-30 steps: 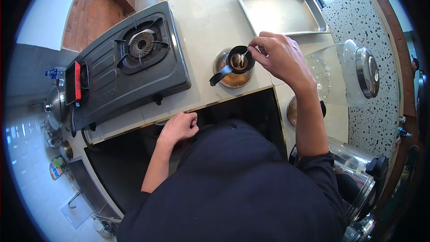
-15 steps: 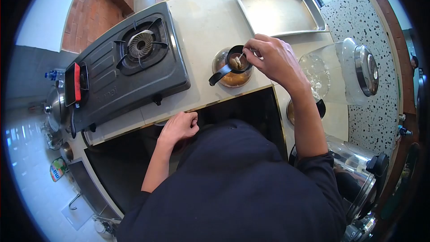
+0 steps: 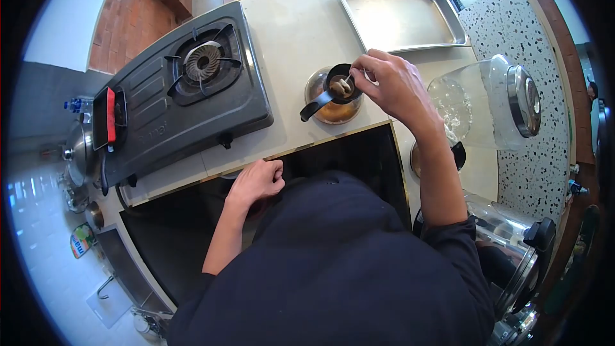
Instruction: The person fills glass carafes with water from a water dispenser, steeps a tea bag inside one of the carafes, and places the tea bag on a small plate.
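Note:
My right hand point(image 3: 392, 83) is closed in a pinch at the right side of a small black-handled pot point(image 3: 314, 105), holding a thin string or stick. A small pale, wet item point(image 3: 343, 86), possibly a tea bag, hangs from it inside the pot's opening. Amber liquid shows in the round glass vessel point(image 3: 337, 114) around and below the black rim. My left hand point(image 3: 258, 180) rests at the counter's front edge with its fingers curled; whether anything is inside them is hidden.
A black gas stove point(image 3: 150, 99) stands on the left of the counter point(image 3: 291, 32). A metal tray point(image 3: 403, 45) lies at the back right. A large clear jar point(image 3: 474, 102) with a metal lid lies right of my right hand. Another glass container point(image 3: 503, 224) is near my right elbow.
My right hand has shifted slightly, and the pale item has moved a little within the pot's opening. My left hand has stayed in place.

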The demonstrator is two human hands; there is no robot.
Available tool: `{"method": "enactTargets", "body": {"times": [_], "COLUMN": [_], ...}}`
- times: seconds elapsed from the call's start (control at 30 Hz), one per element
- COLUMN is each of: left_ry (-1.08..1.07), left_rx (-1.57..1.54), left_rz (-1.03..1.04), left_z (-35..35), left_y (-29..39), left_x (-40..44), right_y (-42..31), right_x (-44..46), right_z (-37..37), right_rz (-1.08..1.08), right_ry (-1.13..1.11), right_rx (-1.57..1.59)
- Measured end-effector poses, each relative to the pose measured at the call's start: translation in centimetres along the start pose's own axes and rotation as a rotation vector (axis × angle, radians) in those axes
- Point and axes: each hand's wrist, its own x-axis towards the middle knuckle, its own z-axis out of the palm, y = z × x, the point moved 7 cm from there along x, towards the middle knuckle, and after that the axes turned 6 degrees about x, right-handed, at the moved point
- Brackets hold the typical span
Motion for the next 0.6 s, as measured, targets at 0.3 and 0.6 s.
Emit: {"method": "enactTargets", "body": {"times": [0.3,0.6], "left_ry": [-0.016,-0.001], "left_rx": [-0.010,0.002], "left_rz": [-0.006,0.028], "left_z": [-0.30,-0.20], "left_y": [0.31,0.14], "left_x": [-0.20,-0.15], "right_y": [0.08,-0.19], "right_x": [-0.47,-0.64], "right_z": [-0.65,-0.46], "right_rz": [0.036,0.004], "right_ry": [0.056,0.072], "right_rx": [0.046,0.053]}}
